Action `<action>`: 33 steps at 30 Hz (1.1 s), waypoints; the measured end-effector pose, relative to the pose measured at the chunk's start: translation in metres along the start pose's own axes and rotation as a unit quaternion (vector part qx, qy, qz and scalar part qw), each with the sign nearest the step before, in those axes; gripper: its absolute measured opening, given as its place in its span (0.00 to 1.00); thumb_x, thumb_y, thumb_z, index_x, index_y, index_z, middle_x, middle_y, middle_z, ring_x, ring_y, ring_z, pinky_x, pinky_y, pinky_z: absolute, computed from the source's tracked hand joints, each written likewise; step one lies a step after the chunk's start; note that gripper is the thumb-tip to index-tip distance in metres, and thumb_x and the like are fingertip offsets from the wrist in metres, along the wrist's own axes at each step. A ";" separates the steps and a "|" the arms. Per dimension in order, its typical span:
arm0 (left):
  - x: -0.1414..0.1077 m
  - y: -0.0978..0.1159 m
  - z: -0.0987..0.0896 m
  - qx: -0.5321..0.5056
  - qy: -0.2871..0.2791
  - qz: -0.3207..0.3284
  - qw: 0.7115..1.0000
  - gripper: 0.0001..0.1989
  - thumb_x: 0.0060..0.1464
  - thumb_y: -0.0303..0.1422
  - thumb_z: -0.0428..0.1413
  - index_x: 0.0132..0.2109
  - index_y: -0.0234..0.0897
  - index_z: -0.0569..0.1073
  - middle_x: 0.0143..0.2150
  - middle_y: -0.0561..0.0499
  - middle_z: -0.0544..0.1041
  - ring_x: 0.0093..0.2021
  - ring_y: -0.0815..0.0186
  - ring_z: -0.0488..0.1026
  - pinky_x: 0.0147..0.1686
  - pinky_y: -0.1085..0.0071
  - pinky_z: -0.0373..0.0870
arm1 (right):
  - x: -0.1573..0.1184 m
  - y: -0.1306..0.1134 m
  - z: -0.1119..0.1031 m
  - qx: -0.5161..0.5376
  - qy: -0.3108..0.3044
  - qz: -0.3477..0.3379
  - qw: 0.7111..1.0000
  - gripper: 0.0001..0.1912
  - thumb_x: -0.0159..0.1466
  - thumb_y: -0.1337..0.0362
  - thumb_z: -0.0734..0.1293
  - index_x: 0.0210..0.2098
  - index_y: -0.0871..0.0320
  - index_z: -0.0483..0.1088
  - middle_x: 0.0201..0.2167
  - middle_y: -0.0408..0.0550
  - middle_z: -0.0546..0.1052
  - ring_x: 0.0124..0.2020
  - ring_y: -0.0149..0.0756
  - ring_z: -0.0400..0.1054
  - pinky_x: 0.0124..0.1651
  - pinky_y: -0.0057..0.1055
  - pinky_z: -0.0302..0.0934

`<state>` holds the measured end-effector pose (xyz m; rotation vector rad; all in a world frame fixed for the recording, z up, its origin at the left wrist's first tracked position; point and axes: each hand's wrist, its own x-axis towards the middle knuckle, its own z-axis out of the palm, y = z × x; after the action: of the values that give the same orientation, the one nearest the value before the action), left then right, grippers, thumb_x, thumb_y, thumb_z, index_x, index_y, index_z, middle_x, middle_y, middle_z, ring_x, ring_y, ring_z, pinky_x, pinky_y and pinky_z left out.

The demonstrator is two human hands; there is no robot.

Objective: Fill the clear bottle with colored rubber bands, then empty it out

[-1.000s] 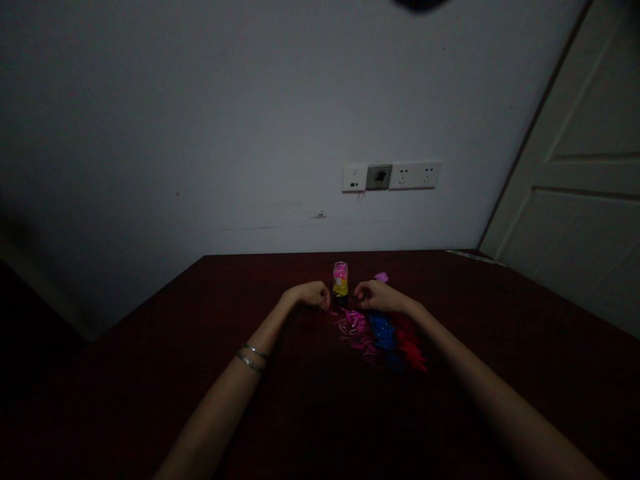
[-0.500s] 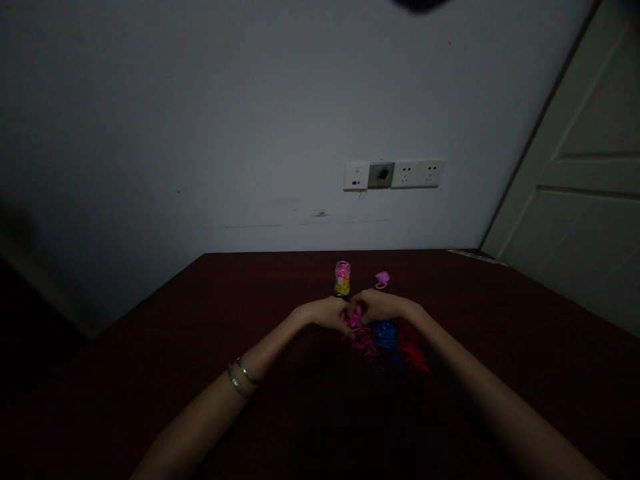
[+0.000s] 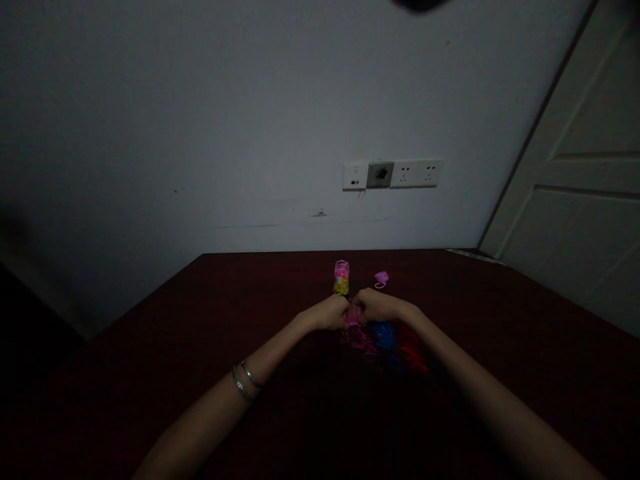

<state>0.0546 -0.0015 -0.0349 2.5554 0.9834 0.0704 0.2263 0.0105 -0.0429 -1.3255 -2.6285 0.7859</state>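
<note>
My left hand (image 3: 332, 312) and my right hand (image 3: 374, 305) meet over the dark red table, fingers closed around a small bunch of pink bands (image 3: 353, 319). Below them lies a loose heap of magenta bands (image 3: 364, 341), thin and looped like elastic hair ties. To its right is a blue pile (image 3: 385, 335), and past that a red pile (image 3: 413, 353), partly under my right forearm. Just behind my hands stands a clear jar (image 3: 342, 277) with pink and yellow contents. A pink cap-like piece with a loop (image 3: 381, 279) lies to the jar's right. Dim light blurs the fingertips.
The table (image 3: 240, 280) reaches back to a pale wall (image 3: 225, 133) with a row of switches and sockets (image 3: 393, 175). At right stands a panelled door (image 3: 585, 200). A pale strip (image 3: 475, 256) lies along the table's back right edge.
My hands have closed in tighter around the pink bunch, and the left fingers have curled in from a looser spread. The jar, the piles and the pink piece stay in place.
</note>
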 end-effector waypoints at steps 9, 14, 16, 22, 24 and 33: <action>-0.010 -0.001 -0.027 0.011 0.024 0.015 1.000 0.08 0.42 0.25 0.54 0.32 0.29 0.74 0.24 0.51 0.70 0.24 0.73 0.63 0.25 0.77 0.56 | -0.003 -0.009 -0.003 0.052 -0.001 -0.021 0.998 0.10 0.46 0.73 0.61 0.28 0.63 0.72 0.24 0.43 0.74 0.24 0.28 0.65 0.26 0.21 0.55; -0.017 -0.007 -0.043 -0.006 0.037 0.010 0.999 0.09 0.41 0.25 0.53 0.32 0.30 0.74 0.25 0.52 0.71 0.24 0.73 0.64 0.24 0.77 0.56 | -0.004 -0.009 -0.004 0.049 0.003 -0.018 0.999 0.12 0.46 0.73 0.62 0.30 0.62 0.73 0.25 0.44 0.74 0.26 0.29 0.66 0.27 0.21 0.57; -0.021 -0.009 -0.051 -0.016 0.044 0.004 0.999 0.09 0.41 0.25 0.53 0.33 0.29 0.74 0.25 0.53 0.70 0.25 0.73 0.64 0.25 0.77 0.56 | -0.004 -0.007 -0.003 0.051 0.002 -0.013 0.999 0.12 0.46 0.72 0.62 0.30 0.63 0.73 0.25 0.45 0.74 0.26 0.30 0.66 0.27 0.22 0.57; -0.028 -0.013 -0.086 -0.052 0.111 0.004 0.992 0.12 0.43 0.29 0.53 0.37 0.29 0.75 0.27 0.52 0.71 0.28 0.73 0.63 0.28 0.77 0.58 | -0.003 -0.003 0.000 0.062 0.006 -0.002 0.998 0.13 0.45 0.72 0.62 0.30 0.63 0.74 0.25 0.45 0.75 0.26 0.30 0.67 0.27 0.22 0.57; -0.025 -0.014 -0.100 -0.055 0.121 0.005 0.991 0.13 0.44 0.30 0.52 0.37 0.28 0.74 0.29 0.51 0.72 0.28 0.73 0.63 0.29 0.77 0.58 | -0.003 -0.003 0.000 0.063 0.006 -0.003 0.998 0.13 0.45 0.72 0.62 0.30 0.63 0.74 0.24 0.44 0.75 0.26 0.29 0.66 0.26 0.21 0.57; 0.020 -0.003 -0.141 0.038 0.067 0.014 0.997 0.12 0.42 0.28 0.53 0.35 0.25 0.75 0.26 0.49 0.72 0.24 0.74 0.62 0.27 0.76 0.57 | -0.003 -0.006 0.000 0.046 0.010 0.006 0.999 0.14 0.46 0.72 0.62 0.30 0.63 0.75 0.24 0.44 0.75 0.25 0.29 0.66 0.26 0.21 0.56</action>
<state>0.0409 0.0629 0.0918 2.6633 1.0172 0.2193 0.2237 0.0051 -0.0390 -1.3190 -2.5400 0.8788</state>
